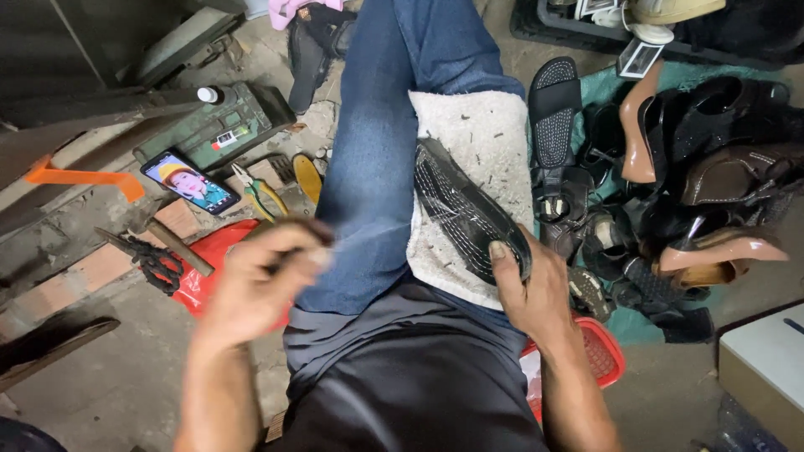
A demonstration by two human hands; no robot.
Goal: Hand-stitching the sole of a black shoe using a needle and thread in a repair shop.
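Hands first: my right hand [536,289] clamps the heel end of the black stitched leather sandal sole [469,213], lying on the white fleecy pad [494,134] over my blue-jeaned thigh [368,159]. It looks light, flexible, best gripped by its edge. My left hand [255,285], blurred, pinches a thin dark tool [293,230]. Black-handled scissors [155,259] lie on the floor [126,377].
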